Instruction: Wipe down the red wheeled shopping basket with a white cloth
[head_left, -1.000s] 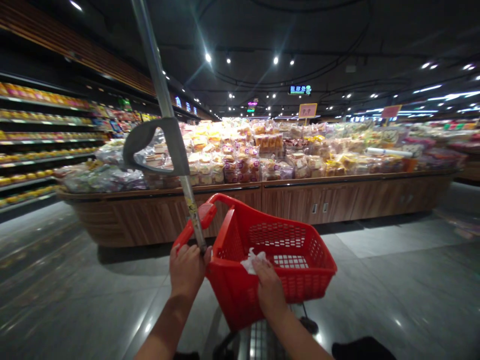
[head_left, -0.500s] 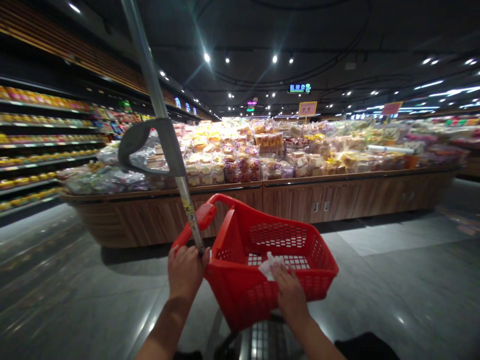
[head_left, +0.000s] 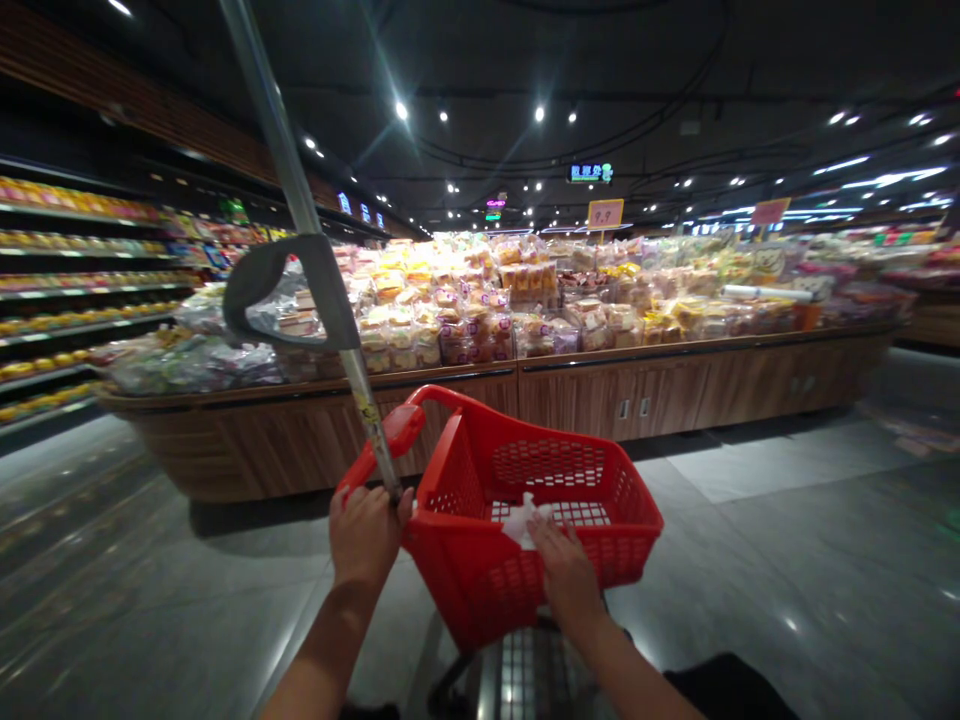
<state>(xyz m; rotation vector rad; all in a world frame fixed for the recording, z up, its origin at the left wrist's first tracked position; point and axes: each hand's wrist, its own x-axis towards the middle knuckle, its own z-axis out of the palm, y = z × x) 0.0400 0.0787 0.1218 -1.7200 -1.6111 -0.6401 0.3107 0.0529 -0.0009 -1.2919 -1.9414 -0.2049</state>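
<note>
My left hand is closed round the near end of the red handle of a shopping cart. Against its thumb side leans a long metal pole with a grey loop grip, slanting up to the left. A crumpled white tissue is under the fingers of my right hand, pressed on the near rim of the cart's red basket. The slotted bottom of the basket shows beyond the tissue. Part of the tissue is hidden by my fingers.
A long wooden display counter piled with bagged baked goods stands just beyond the cart. Shelves of packaged goods line the left. Grey tiled floor extends to the right. A price sign rises above the goods.
My right hand and the tissue have slid slightly left along the basket rim. The whole scene, cart included, sits a little further left in view. My left hand keeps its hold.
</note>
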